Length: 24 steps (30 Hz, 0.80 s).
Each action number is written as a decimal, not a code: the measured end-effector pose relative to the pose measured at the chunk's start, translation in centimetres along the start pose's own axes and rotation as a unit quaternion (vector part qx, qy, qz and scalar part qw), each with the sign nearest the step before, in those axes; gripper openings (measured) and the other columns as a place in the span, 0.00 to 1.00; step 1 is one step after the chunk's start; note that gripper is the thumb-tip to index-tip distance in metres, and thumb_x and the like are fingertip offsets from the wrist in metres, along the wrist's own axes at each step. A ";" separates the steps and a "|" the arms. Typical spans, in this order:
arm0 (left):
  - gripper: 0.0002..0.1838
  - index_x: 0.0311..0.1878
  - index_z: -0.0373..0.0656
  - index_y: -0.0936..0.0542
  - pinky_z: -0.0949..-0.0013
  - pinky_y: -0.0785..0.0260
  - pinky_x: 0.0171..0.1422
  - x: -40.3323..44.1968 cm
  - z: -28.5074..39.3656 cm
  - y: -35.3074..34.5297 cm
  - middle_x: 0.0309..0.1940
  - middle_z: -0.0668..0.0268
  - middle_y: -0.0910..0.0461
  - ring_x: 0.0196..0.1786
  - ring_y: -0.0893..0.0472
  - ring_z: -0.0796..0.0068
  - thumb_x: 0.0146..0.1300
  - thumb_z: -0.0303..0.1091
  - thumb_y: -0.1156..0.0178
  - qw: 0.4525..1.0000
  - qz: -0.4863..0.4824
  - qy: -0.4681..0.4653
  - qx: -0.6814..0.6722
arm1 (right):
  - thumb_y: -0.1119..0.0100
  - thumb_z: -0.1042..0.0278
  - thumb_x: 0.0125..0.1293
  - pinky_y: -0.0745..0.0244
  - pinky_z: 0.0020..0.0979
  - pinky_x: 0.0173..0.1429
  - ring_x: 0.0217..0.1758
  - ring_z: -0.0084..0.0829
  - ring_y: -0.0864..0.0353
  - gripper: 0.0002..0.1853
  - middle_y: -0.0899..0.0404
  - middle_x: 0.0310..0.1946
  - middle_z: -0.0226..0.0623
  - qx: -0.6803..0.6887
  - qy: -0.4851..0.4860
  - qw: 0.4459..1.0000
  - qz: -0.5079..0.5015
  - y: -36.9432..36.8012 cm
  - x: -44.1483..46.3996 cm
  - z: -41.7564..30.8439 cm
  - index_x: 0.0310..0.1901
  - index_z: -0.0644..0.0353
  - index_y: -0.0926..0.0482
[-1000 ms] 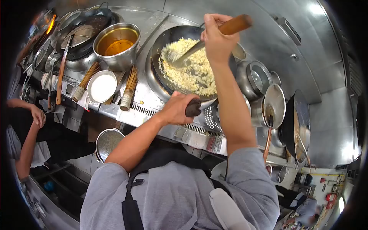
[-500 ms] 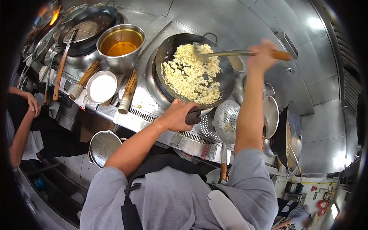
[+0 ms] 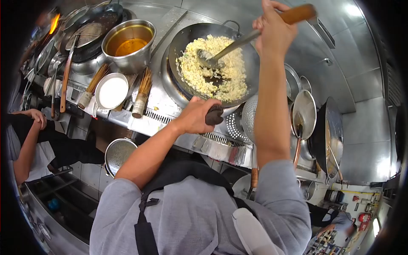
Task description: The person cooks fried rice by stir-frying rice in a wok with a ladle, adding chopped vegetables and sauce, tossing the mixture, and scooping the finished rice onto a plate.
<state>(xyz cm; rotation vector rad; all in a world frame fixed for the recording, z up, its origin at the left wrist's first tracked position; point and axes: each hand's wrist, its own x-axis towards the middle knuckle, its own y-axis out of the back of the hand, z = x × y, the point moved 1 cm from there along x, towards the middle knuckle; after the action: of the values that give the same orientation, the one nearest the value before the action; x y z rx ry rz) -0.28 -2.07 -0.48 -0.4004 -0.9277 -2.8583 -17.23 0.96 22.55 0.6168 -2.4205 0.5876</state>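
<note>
A black wok (image 3: 187, 36) sits on the stove burner, holding loose, yellow egg fried rice (image 3: 231, 80). My left hand (image 3: 196, 117) is closed around the wok's near handle, at a dark wrapped grip (image 3: 214, 114). My right hand (image 3: 276, 29) is raised over the wok's right side, its fingers wrapped round the long-handled ladle (image 3: 231, 47). The ladle slants down to the left, and its bowl rests in the rice. Its wooden end sticks out beyond my fist.
Left of the wok stand a steel pot of orange liquid (image 3: 151, 40), a white-filled bowl (image 3: 111, 91) and bamboo brushes (image 3: 142, 93). A perforated skimmer (image 3: 249, 117) lies at the wok's near right. Strainers (image 3: 304, 112) and another wok (image 3: 331, 136) are farther right. A person (image 3: 34, 144) is at the left.
My right hand has moved up and slightly left, tilting the ladle more steeply. The ladle's bowl has shifted left through the rice, which is spread differently. My left hand keeps its hold.
</note>
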 end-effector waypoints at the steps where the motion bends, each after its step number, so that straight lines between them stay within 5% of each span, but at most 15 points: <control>1: 0.40 0.60 0.47 0.29 0.60 0.43 0.64 -0.1 -0.1 -0.3 0.47 0.60 0.18 0.53 0.21 0.58 0.37 0.36 0.28 1.000 -0.002 0.006 -0.002 | 0.34 0.75 0.63 0.34 0.29 0.23 0.14 0.22 0.35 0.09 0.33 0.14 0.30 0.012 0.022 1.000 -0.015 -0.8 -1.6 -1.2 0.38 0.65 0.25; 5: 0.40 0.60 0.47 0.28 0.61 0.43 0.62 0.0 0.4 0.2 0.47 0.62 0.18 0.53 0.21 0.59 0.37 0.36 0.28 1.000 0.011 0.002 -0.014 | 0.33 0.76 0.62 0.33 0.28 0.21 0.15 0.22 0.31 0.08 0.27 0.19 0.33 0.003 0.060 0.998 -0.010 1.4 -0.8 6.7 0.36 0.66 0.25; 9: 0.40 0.60 0.48 0.27 0.61 0.41 0.62 0.0 0.0 -0.4 0.47 0.62 0.18 0.50 0.21 0.57 0.37 0.36 0.28 0.999 0.026 -0.018 -0.006 | 0.33 0.77 0.61 0.31 0.28 0.20 0.14 0.23 0.30 0.08 0.26 0.21 0.33 -0.173 -0.019 0.984 -0.039 4.2 0.5 1.7 0.38 0.64 0.24; 12: 0.39 0.60 0.49 0.28 0.60 0.42 0.62 -0.1 -0.4 -0.8 0.47 0.62 0.17 0.50 0.21 0.57 0.38 0.38 0.28 1.000 0.022 -0.006 0.018 | 0.33 0.77 0.62 0.33 0.27 0.20 0.14 0.23 0.32 0.08 0.27 0.20 0.31 -0.177 0.060 0.980 -0.070 7.8 0.9 4.3 0.38 0.64 0.24; 15: 0.39 0.60 0.49 0.28 0.59 0.42 0.61 -0.2 -0.1 -0.1 0.45 0.61 0.17 0.51 0.21 0.57 0.38 0.38 0.29 0.999 0.021 -0.009 0.025 | 0.35 0.77 0.61 0.33 0.27 0.20 0.14 0.22 0.34 0.07 0.32 0.13 0.28 -0.031 0.043 0.995 0.090 9.5 8.2 2.3 0.32 0.61 0.26; 18: 0.39 0.60 0.49 0.28 0.59 0.42 0.61 -0.2 -0.3 -0.7 0.45 0.61 0.17 0.52 0.21 0.57 0.38 0.38 0.29 0.999 0.027 -0.002 0.019 | 0.37 0.81 0.60 0.32 0.27 0.21 0.14 0.22 0.34 0.07 0.33 0.13 0.29 0.038 0.137 0.988 0.066 11.1 6.8 1.7 0.35 0.62 0.27; 21: 0.39 0.60 0.48 0.28 0.59 0.42 0.61 0.0 -0.4 -0.3 0.45 0.61 0.17 0.51 0.21 0.57 0.38 0.37 0.29 1.000 0.020 -0.002 -0.010 | 0.37 0.81 0.61 0.31 0.28 0.22 0.13 0.23 0.34 0.08 0.35 0.12 0.29 0.012 0.022 0.997 -0.075 8.2 0.5 6.6 0.35 0.62 0.28; 24: 0.39 0.60 0.49 0.28 0.60 0.42 0.61 -0.8 0.2 -0.7 0.43 0.62 0.17 0.48 0.20 0.58 0.38 0.38 0.29 1.000 0.025 -0.018 -0.001 | 0.36 0.77 0.63 0.35 0.30 0.25 0.14 0.22 0.37 0.06 0.39 0.13 0.24 -0.025 -0.116 0.991 -0.069 6.1 4.3 2.0 0.34 0.60 0.25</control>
<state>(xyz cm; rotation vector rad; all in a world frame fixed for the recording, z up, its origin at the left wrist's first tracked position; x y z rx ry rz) 0.39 -1.35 -0.97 -0.4701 -0.9075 -2.8159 -24.50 3.54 22.03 0.8651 -2.5723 0.4173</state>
